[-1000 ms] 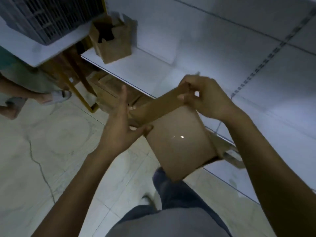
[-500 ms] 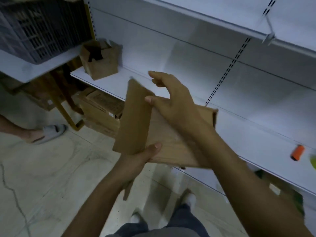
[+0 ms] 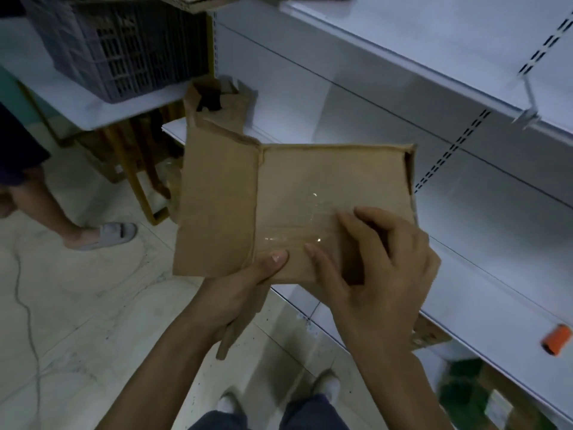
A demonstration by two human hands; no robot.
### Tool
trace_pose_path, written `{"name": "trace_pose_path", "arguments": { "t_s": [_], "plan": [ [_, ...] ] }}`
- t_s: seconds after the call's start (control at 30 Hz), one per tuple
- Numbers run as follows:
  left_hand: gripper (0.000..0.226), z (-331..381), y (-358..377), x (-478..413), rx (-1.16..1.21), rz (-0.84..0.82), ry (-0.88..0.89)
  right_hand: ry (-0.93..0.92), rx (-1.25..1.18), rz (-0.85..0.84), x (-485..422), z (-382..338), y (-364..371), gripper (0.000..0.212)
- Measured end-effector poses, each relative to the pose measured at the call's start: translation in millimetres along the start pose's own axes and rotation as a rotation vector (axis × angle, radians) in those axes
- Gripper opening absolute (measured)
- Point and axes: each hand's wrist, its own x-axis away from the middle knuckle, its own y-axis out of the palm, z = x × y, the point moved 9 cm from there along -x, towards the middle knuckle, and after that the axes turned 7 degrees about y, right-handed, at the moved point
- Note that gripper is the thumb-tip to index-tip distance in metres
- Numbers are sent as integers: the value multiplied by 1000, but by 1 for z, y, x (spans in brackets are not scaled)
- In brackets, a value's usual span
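Observation:
I hold a flattened brown cardboard box in front of me, its broad face towards the camera with a strip of clear tape across it. My left hand grips its lower edge, thumb on top and fingers hidden beneath. My right hand lies on the taped lower right part with fingers bent, fingertips touching the cardboard. One flap spreads out to the left.
White metal shelves run along the right. A small open cardboard box stands on a shelf behind, a dark plastic crate above left. An orange cylinder lies on a shelf at right. Another person's sandalled foot is on the tiled floor.
The cardboard has been turned from edge-on to flat facing me. My right hand moved from its top down onto the taped face. The view tilted up towards the shelves.

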Motion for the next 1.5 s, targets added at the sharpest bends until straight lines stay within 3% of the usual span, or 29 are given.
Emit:
{"name": "trace_pose_path", "arguments": {
  "t_s": [0.07,0.2,0.3,0.5,0.67,0.73,0.8,0.97,1.1,1.2,1.33,1.43,1.5],
  "plan": [
    [13,-4,6,4,77,-14,-40,-1,51,-23,-2,-1,-1,41],
    [20,-14,9,8,96,-29,-102,-40,57,-74,-5,-7,5,32],
    [13,-20,6,8,129,4,-132,-121,58,-52,-3,-16,7,24],
    [59,-27,7,9,115,-35,-94,-174,2,-32,4,-8,4,12],
    [38,-27,10,14,-26,6,-93,-244,-29,-101,11,7,13,17],
    [44,-33,7,16,-47,25,-123,-108,-133,-162,7,21,16,12],
    [49,-41,1,16,-51,38,-143,146,-339,-170,3,42,15,11],
    [36,-61,-21,16,0,46,-175,1130,-1211,-126,30,111,50,22],
    [48,-85,-63,9,68,193,-211,1444,-1385,-119,55,144,73,26],
    [41,-91,-100,6,98,302,-220,1503,-1264,-85,70,173,75,24],
    [39,-90,-138,6,129,367,-196,1299,-744,-65,71,197,50,16],
    [25,-88,-141,6,144,335,-168,1251,-647,-370,87,183,73,44],
    [27,-92,-138,6,158,322,-178,1100,-538,-592,94,160,86,51]
  ]
}}
